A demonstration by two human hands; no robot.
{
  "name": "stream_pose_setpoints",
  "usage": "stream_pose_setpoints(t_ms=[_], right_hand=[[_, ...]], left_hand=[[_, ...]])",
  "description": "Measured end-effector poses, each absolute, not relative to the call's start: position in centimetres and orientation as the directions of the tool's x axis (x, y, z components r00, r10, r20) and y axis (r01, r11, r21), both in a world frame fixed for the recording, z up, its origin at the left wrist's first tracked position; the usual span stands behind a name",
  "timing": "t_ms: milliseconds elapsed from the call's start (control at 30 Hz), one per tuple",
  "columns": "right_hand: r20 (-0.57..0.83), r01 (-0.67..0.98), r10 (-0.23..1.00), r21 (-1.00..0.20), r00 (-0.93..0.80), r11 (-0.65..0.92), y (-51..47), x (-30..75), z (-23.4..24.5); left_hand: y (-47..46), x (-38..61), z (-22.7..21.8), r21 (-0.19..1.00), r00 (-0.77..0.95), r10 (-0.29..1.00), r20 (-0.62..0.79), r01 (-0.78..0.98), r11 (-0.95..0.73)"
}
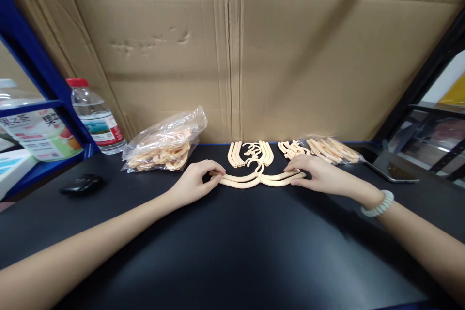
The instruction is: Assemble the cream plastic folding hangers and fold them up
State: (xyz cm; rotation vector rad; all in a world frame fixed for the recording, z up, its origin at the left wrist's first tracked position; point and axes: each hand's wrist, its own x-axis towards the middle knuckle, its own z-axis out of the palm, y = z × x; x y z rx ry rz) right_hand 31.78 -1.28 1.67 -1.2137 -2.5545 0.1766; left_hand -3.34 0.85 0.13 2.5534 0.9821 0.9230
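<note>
Two cream plastic hangers [242, 184] lie close together on the black table, one just behind the other, with their hooks pointing away from me. My left hand [194, 180] is closed around their left ends, thumb and fingers pinching. At the right ends, my right hand [319, 177] does the same, with a pale coiled band on its wrist. Just behind the hangers are loose curved hanger arms [236, 154] and hanger hooks [253, 149] in cream plastic. Another small heap of hooks [290, 148] lies behind my right hand.
A clear bag of cream pieces [163, 147] lies at back left, and a flatter bag of hanger arms [332, 149] at back right. Around the edges are a mouse [82, 185], a water bottle [98, 121] and a phone-like slab [394, 173]. Cardboard [308, 58] stands behind.
</note>
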Motion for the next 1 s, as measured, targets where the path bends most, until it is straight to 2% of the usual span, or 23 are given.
stream_pose_setpoints(t_ms=[633,1000], right_hand=[[0.233,0.735,0.777,-0.253,-0.584,0.629,-1.35,31.64,1.80],[0.360,0.775,0.780,-0.200,-0.511,0.600,-1.00,31.58,1.74]], left_hand=[[0.94,-3.32,0.15,0.441,0.538,0.703,0.466,0.547,-0.711],[1.19,-3.32,0.63,0.565,0.407,0.842,0.355,0.624,-0.540]])
